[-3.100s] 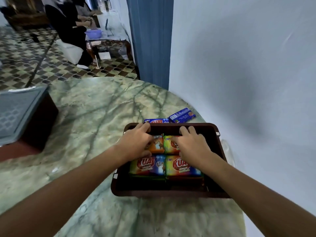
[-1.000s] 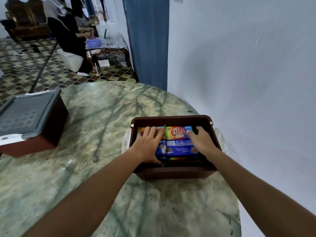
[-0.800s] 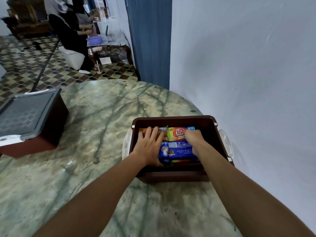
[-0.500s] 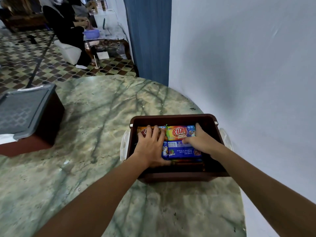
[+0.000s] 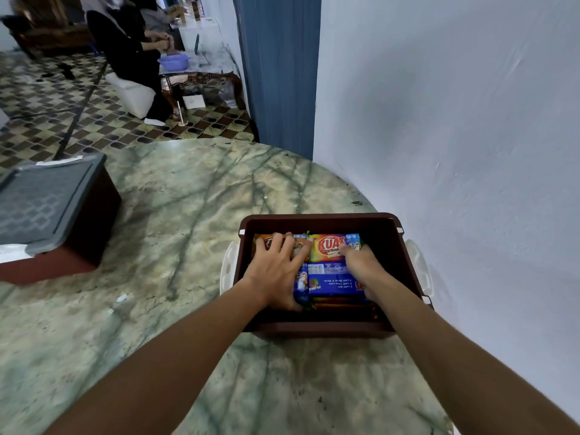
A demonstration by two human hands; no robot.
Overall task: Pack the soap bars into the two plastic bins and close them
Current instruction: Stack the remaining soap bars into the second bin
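Both hands press the soap bars [image 5: 333, 251] flat inside the open bin [image 5: 317, 220] at the bench's right, so its lid will fit: left hand [image 5: 277, 271] fingers spread, right hand [image 5: 361, 267] fingers loosely together.

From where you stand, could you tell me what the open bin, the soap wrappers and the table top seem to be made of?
The open bin looks like moulded plastic, dark brown and matte, with rounded corners and thin walls. The soap wrappers appear to be glossy printed film or coated paper, going by the bright print and slight sheen. The table top seems to be polished green marble or a marble-look surface, with dark veins and soft reflections.
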